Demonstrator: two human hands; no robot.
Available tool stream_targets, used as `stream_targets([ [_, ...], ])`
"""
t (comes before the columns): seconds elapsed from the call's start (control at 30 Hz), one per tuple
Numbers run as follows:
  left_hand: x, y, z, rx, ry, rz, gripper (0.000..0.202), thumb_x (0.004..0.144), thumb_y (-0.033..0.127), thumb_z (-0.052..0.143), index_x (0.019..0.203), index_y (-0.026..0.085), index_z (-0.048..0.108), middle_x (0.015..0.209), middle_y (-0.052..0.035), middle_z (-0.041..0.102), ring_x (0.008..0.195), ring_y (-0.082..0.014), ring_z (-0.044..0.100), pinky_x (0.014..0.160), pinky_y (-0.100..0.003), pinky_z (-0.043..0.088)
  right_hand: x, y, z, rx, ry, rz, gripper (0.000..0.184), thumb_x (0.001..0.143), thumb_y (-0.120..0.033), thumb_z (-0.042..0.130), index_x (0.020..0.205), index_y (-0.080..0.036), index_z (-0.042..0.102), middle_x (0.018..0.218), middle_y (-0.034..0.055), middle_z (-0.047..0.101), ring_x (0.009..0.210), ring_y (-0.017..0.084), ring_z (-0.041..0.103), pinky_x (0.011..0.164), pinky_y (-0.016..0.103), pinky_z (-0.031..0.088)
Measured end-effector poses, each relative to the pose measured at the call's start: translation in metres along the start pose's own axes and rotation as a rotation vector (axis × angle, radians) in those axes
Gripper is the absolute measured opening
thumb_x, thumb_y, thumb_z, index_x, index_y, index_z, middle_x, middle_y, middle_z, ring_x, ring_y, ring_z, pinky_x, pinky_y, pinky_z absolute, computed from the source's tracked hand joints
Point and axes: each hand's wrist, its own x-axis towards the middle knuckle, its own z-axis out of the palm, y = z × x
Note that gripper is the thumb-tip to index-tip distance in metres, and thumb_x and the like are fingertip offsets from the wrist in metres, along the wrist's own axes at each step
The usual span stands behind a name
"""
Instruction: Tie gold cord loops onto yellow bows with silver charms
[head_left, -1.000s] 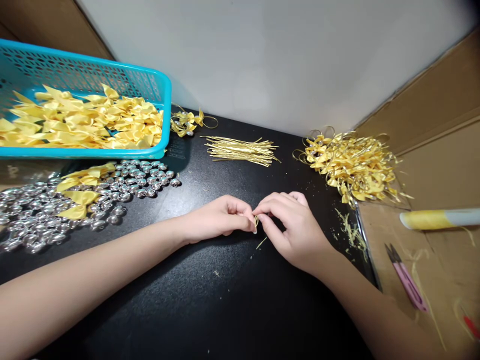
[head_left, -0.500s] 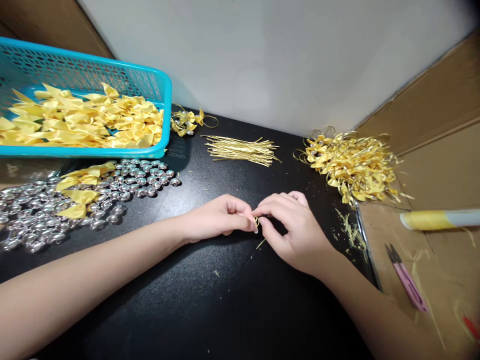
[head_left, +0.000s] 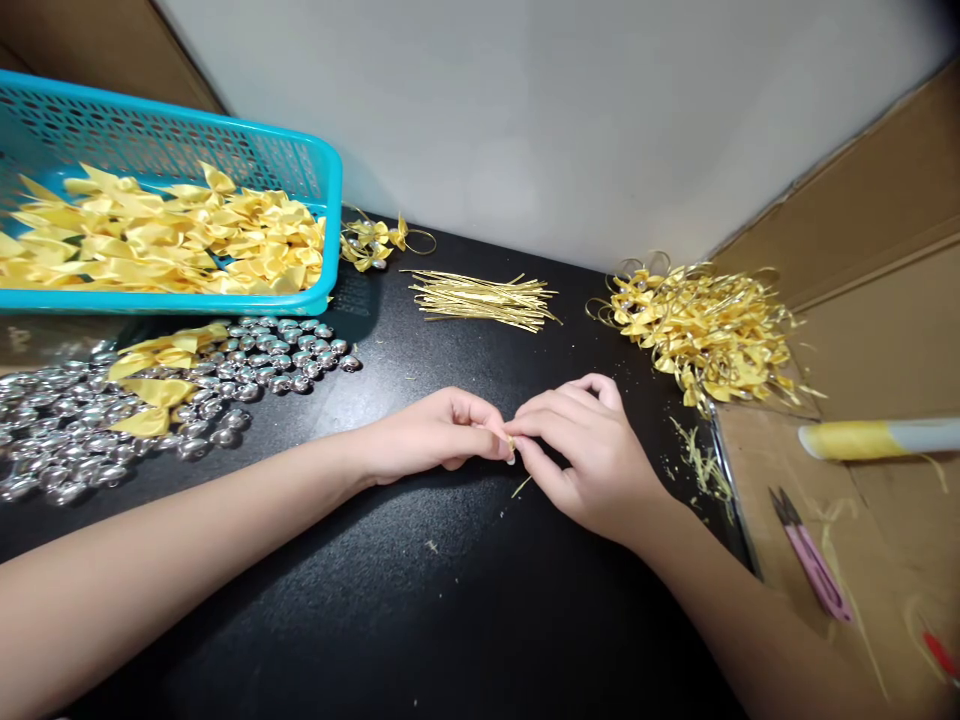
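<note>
My left hand (head_left: pixel 450 432) is closed, thumb and index finger pinching a short gold cord (head_left: pixel 511 444), most of which the fingertips hide. Against it, my right hand (head_left: pixel 581 450) pinches the same cord between thumb and forefinger, its other fingers curled. A thin yellow end (head_left: pixel 520 487) pokes out below the right thumb. Beyond the hands lies a bundle of cut gold cords (head_left: pixel 484 300). To the left, silver beads (head_left: pixel 75 420) are spread out with a few yellow ribbon bows (head_left: pixel 161 400) on top of them.
A blue basket (head_left: pixel 334 220) of yellow bows stands back left, a small bow cluster (head_left: pixel 373 242) beside it. Finished-looking bows with loops (head_left: pixel 705 330) are heaped at right. Pink thread snips (head_left: pixel 814 565), a yellow roll (head_left: pixel 855 440) and clippings (head_left: pixel 705 465) lie on the right.
The small gold loop seen between the fingertips is now mostly covered, as my right thumb and forefinger have closed in on it. Both hands stay in nearly the same place.
</note>
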Motion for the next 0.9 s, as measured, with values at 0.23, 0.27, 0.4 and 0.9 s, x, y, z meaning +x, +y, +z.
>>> stream_targets([
  [0.23,-0.0008,0.0029,0.0013,-0.027,0.019,-0.015,0.02,0.071,0.033,0.068,0.066,0.014,0.064,0.057,0.006,0.046,0.05,-0.0061,0.031,0.047,-0.021,0.021,-0.0007,0.0012,0.0014,-0.047,0.001,0.015,0.017,0.092,-0.016,0.051,0.082,-0.02,0.064,0.083,-0.001,0.073,0.076,0.014,0.062,0.086,0.037,0.032],
  [0.27,-0.0008,0.0033,0.0013,-0.035,0.022,-0.014,0.018,0.071,0.032,0.068,0.067,0.014,0.065,0.058,0.0057,0.047,0.051,-0.0062,0.032,0.047,-0.021,0.021,-0.0004,0.0012,0.0013,-0.044,0.003,0.027,0.018,0.093,-0.016,0.051,0.082,-0.02,0.064,0.083,-0.001,0.073,0.076,0.014,0.062,0.086,0.037,0.032],
  [0.4,-0.0014,0.0028,0.001,-0.085,0.014,0.004,0.015,0.072,0.029,0.068,0.069,0.014,0.066,0.055,0.0062,0.045,0.05,-0.0063,0.03,0.046,-0.021,0.02,0.0007,0.0009,0.001,-0.039,0.0,0.049,0.017,0.093,-0.016,0.05,0.081,-0.02,0.062,0.083,-0.0006,0.072,0.076,0.013,0.062,0.086,0.037,0.032],
  [0.9,0.0016,0.0012,0.0074,-0.193,0.138,-0.005,0.016,0.069,0.027,0.069,0.061,0.015,0.063,0.044,0.0089,0.033,0.044,-0.0046,0.022,0.043,-0.021,0.013,0.0001,0.0013,-0.001,-0.147,0.031,-0.035,0.016,0.092,-0.016,0.053,0.083,-0.021,0.066,0.082,-0.0016,0.073,0.075,0.015,0.062,0.088,0.037,0.03],
])
